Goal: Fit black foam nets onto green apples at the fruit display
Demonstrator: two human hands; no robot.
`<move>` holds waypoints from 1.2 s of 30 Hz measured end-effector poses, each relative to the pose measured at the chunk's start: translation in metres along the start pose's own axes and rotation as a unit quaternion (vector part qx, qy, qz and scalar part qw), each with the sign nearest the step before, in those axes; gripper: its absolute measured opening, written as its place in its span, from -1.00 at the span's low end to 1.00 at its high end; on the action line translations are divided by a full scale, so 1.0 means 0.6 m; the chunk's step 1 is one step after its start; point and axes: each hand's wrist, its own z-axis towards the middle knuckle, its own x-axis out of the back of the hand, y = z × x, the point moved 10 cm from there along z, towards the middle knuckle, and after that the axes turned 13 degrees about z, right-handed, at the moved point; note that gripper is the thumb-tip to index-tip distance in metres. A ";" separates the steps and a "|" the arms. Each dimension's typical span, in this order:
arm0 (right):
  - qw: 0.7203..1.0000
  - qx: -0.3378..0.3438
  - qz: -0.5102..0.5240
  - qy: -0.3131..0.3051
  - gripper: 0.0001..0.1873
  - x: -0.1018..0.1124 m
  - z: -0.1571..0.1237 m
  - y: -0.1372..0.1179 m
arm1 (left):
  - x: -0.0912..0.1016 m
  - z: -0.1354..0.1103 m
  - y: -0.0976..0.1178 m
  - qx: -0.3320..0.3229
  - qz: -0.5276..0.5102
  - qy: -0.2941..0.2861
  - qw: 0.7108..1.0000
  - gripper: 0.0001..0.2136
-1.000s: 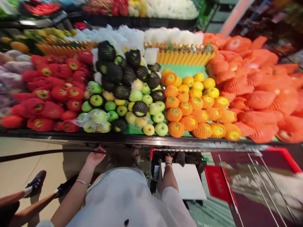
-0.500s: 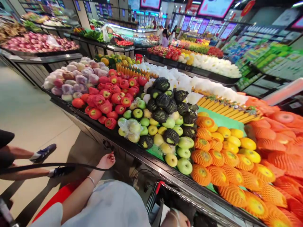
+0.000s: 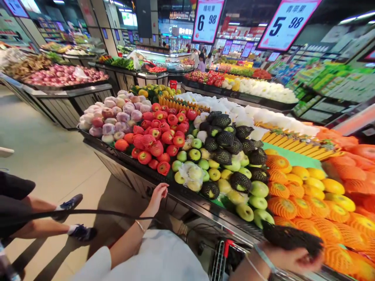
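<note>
My left hand is beside the stand's front edge, below the red-netted apples. Its fingers are loosely curled together, and nothing shows in them. At the lower right, my right hand is closed around a long black object with a rough surface; its kind is unclear. The object is in front of the mangoes in orange foam nets. Left of it lie green apples and fruit in black foam nets. A clear bag of green fruit rests near the stand's edge.
The stand's metal edge runs diagonally before me. Below it is a shopping cart with a red part. A person's legs are at the left, with a dark strap crossing in front. Pale wrapped fruit fills the far left end.
The view has swung left and the display appears further right. My right hand has risen from the cart area with the black object. My left hand stays loosely curled, nearer the stand's edge.
</note>
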 end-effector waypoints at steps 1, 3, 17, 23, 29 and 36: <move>0.999 0.014 0.049 0.000 -0.61 -0.022 -0.033 -0.005 | -0.016 -0.005 0.024 -0.021 0.031 -0.037 0.999 -0.82; 0.990 -0.070 0.085 -0.091 -0.63 -0.095 -0.123 0.011 | -0.072 -0.029 0.072 -0.090 0.141 -0.169 0.971 -0.75; 0.846 -0.077 0.066 -0.524 -0.67 -0.278 -0.521 -0.070 | 0.002 -0.043 0.235 -0.265 0.277 -0.008 0.924 -0.55; 0.796 -0.147 0.041 -0.586 -0.76 -0.304 -0.535 -0.027 | 0.013 -0.054 0.250 -0.321 0.376 -0.049 0.868 -0.64; 0.802 -0.134 0.043 -0.580 -0.82 -0.296 -0.527 -0.028 | 0.028 -0.065 0.259 -0.381 0.414 0.040 0.826 -0.71; 0.735 -0.323 0.112 -0.585 -0.78 -0.271 -0.554 0.035 | 0.030 -0.039 0.237 -0.310 0.391 0.044 0.865 -0.66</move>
